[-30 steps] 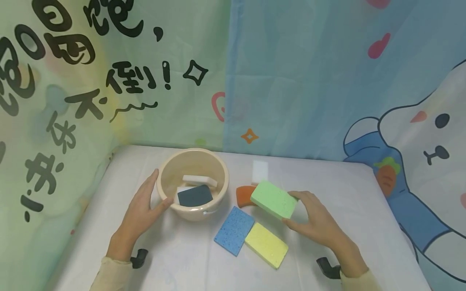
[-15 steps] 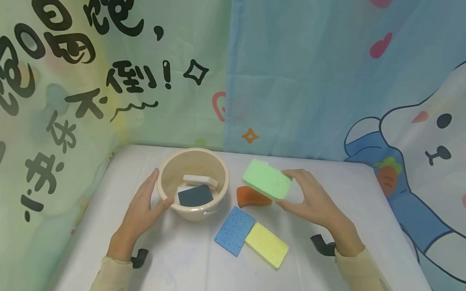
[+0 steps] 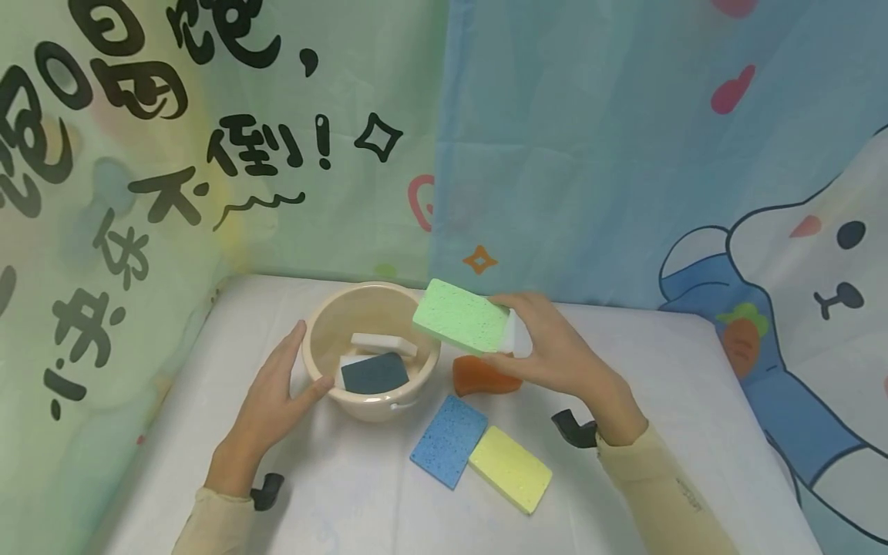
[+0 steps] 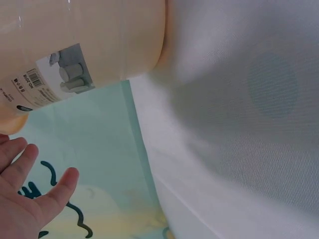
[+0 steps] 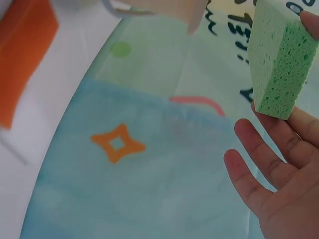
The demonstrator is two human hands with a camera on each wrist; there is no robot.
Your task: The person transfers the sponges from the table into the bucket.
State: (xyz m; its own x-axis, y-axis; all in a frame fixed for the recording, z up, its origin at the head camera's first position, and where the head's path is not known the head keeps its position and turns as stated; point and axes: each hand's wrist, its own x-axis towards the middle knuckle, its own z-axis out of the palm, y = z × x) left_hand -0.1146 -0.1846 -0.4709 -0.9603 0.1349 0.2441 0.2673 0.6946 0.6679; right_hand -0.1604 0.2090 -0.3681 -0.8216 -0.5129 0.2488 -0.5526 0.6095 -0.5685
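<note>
A green sponge (image 3: 461, 316) is held up off the table (image 3: 347, 501), its left end overlapping the right rim of a cream bucket (image 3: 368, 408) in the head view. The right hand (image 3: 551, 347) has its grip pinched on the sponge's right end; in the right wrist view two of its fingers stand clear of the porous block. The left hand (image 3: 274, 397) is at the bucket's left side, its grip released, the fingers straight and thumb spread; whether a fingertip touches the rim I cannot tell. Inside the bucket lie a white block (image 3: 384, 344) and, in front of it, a dark grey block (image 3: 375, 373) with another white piece partly hidden beneath. A printed label (image 4: 50, 79) with a barcode shows on the bucket's wall in the left wrist view. Below the raised sponge, on the table, is an orange object (image 3: 484, 376), partly covered by the right hand. Nearer the person, a blue sponge (image 3: 449, 441) lies just beside a yellow sponge (image 3: 511, 470). Behind hangs a printed cloth (image 3: 590, 154), green on the left and blue on the right, with black characters and a white cartoon animal.
</note>
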